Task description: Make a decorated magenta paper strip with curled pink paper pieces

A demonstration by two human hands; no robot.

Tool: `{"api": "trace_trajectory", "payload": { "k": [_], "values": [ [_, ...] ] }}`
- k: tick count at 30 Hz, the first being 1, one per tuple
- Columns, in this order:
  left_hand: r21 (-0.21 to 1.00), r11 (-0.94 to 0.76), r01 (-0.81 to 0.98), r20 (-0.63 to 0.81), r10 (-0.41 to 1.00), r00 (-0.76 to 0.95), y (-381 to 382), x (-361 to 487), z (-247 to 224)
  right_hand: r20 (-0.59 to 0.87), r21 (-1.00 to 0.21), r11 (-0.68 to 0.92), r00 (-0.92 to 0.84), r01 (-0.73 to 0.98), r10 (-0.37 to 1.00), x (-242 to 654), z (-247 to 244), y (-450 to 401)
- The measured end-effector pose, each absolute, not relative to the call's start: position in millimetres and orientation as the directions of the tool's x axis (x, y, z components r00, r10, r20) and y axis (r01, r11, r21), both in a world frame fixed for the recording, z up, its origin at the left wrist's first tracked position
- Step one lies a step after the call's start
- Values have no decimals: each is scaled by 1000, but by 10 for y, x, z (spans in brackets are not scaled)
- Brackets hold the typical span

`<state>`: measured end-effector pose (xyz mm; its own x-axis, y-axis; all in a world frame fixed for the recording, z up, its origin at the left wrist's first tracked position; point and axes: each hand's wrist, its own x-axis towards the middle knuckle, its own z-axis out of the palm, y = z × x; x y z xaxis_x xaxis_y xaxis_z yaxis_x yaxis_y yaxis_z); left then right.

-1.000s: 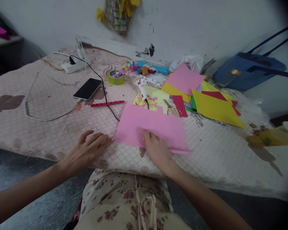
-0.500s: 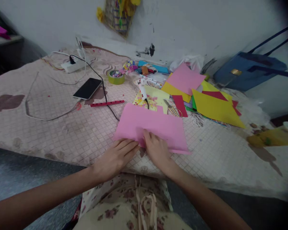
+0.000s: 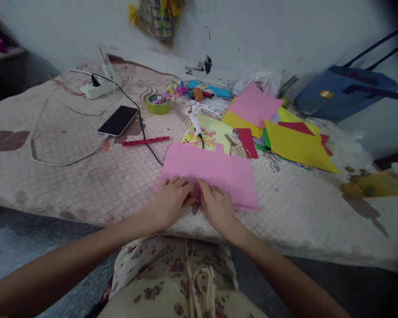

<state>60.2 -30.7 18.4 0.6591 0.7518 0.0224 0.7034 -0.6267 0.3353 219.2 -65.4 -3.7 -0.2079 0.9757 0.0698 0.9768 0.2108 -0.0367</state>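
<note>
the light is dim, cool and diffuse, with soft shading beneath the left hand [image 3: 172, 198]. beyond the right hand [image 3: 217, 205], the far right edge sinks into a blurred black vignette. the blue bag [image 3: 345, 92] out there looks stretched, probably by a wide lens, and fine detail around both hands is slightly smeared.

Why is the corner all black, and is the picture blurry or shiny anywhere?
In the head view, the light is dim and soft; the top right corner goes black, maybe from something by the lens; the bag near it looks blurry; the table's front edge seems to bend, likely the wide lens; the phone shows no bright glare.
</note>
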Motion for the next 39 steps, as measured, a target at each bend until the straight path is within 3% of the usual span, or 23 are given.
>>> {"api": "trace_trajectory", "payload": {
  "k": [18, 28, 39],
  "values": [
    [186, -636, 749, 2, 762, 647, -316, 700, 198, 200, 80, 164, -177, 983, 964, 2407, -121, -727],
    [119, -630, 767, 31, 775, 631, -366, 756, 200, 220, 92, 179, -195, 980, 956, 2440, -103, -738],
    [99, -635, 767, 65, 773, 631, -384, 768, 183, 242, 97, 75, -96, 992, 965, 2731, -143, -814]
  ]
}}
